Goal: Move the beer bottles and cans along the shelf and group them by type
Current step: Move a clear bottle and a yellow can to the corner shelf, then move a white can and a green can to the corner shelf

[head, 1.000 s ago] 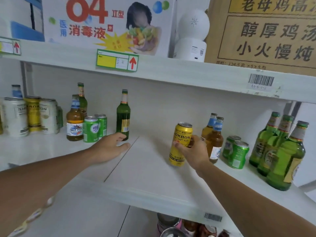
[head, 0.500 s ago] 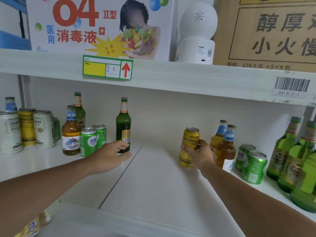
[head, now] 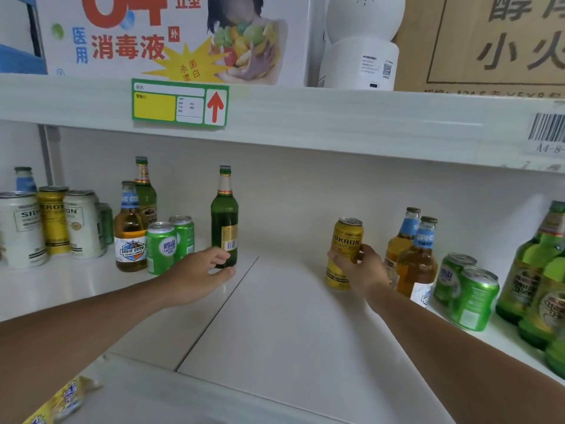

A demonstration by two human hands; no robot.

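Note:
My right hand grips a yellow can that stands on the white shelf, right of centre. My left hand lies open on the shelf, fingertips at the base of a dark green bottle without clasping it. Two amber bottles with blue neck labels stand just right of the yellow can, then two green cans and light green bottles. On the left stand an amber bottle, two green cans, another green bottle, white cans and a yellow can.
An upper shelf with a green and yellow price tag hangs close overhead, carrying boxes and a white round device. A seam splits the shelf boards. A yellow packet shows at the lower left edge.
The view has moved closer and slightly left. My right hand has kept its hold on the yellow can; my left hand has stayed by the dark green bottle's base.

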